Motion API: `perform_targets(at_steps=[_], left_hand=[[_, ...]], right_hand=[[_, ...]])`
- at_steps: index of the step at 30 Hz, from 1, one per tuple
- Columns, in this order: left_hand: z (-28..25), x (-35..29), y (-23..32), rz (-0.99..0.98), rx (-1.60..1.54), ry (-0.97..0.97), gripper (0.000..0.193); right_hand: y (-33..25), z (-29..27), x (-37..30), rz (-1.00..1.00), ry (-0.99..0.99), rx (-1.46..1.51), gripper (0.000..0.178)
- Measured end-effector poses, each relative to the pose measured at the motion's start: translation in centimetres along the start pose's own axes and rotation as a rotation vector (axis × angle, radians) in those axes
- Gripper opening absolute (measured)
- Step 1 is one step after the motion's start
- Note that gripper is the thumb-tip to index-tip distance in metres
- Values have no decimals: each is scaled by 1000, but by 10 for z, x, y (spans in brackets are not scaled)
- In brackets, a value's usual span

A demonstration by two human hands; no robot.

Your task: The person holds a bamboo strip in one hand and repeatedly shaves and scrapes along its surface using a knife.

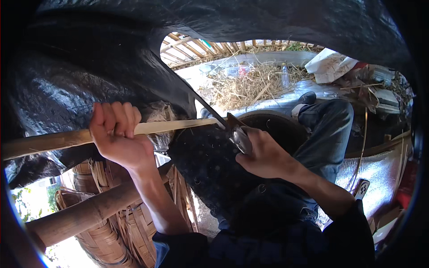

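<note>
My left hand (116, 129) is closed round a long, pale bamboo strip (172, 126), which runs from the left edge of the view toward the middle. In my right hand (268, 154) is the grey handle of a long-bladed knife (208, 108). Its dark, narrow blade points away and to the left, seen nearly edge-on. Near the handle, the blade meets the tapered right end of the strip; whether it cuts in I cannot tell. Dark cloth (210, 165) covers my lap below the strip.
Black plastic sheeting (80, 58) hangs ahead and at the left. A bamboo pole (96, 207) crosses above woven baskets (105, 236) at lower left. Beyond my bent leg (328, 129) lie straw (246, 85), a clear bottle (285, 76) and a white sack (328, 64). A phone (362, 189) rests at right.
</note>
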State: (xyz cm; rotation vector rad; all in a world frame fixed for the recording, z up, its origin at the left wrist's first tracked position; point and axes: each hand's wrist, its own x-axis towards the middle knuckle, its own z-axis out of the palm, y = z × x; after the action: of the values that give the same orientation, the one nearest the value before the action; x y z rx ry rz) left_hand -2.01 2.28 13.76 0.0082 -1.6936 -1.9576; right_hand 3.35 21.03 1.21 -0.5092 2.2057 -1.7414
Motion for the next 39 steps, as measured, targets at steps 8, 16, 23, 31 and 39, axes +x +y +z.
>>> perform_targets(at_steps=[8,16,23,31,39], left_hand=[[7,1,0,-19,-61,-45,38],[-5,2,0,3,-4,13,37],[-1,2,-2,15,8,20,37],[-8,2,3,24,25,94,36],[5,4,1,6,41,107,36]], right_hand=[[26,30,-23,259,-154,140,33],[6,-2,5,122,-75,-51,33],[17,24,-21,281,-189,117,36],[4,0,0,113,12,-61,27],[62,36,-40,343,-175,-75,37]])
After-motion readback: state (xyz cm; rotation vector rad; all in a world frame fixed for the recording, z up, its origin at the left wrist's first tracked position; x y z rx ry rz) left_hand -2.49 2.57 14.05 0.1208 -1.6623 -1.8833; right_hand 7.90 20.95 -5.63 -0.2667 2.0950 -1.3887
